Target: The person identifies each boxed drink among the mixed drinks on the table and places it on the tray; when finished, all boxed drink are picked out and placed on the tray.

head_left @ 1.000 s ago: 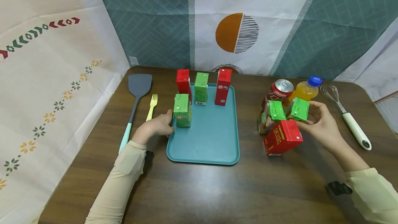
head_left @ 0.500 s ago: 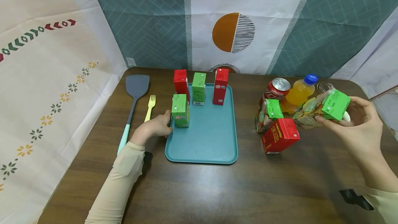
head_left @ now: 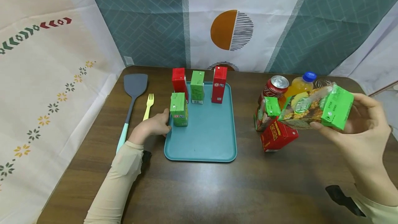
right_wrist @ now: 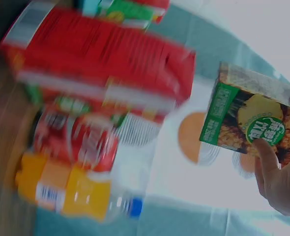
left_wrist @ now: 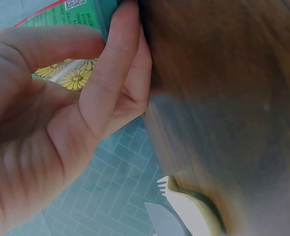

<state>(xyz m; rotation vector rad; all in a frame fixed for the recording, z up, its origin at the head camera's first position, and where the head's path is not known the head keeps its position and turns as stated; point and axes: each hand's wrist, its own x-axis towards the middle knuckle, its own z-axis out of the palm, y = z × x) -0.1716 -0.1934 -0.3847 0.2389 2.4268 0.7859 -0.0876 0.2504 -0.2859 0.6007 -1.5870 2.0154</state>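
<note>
Right hand [head_left: 365, 127] has thumb and fingers wrapped round a green carton [head_left: 308, 108], tipped sideways in the air right of the tray [head_left: 203, 141], overlapping the standing red carton [head_left: 276, 137] and the orange drink bottle [head_left: 301, 85] in the head view; right-wrist view is blurry, so can't tell the gap. Left hand [head_left: 154, 124] pinches the tray's left rim between thumb and fingers, just beside a green box [head_left: 179, 110], yellow fork [head_left: 149, 103] and spatula [head_left: 135, 85] further left.
</note>
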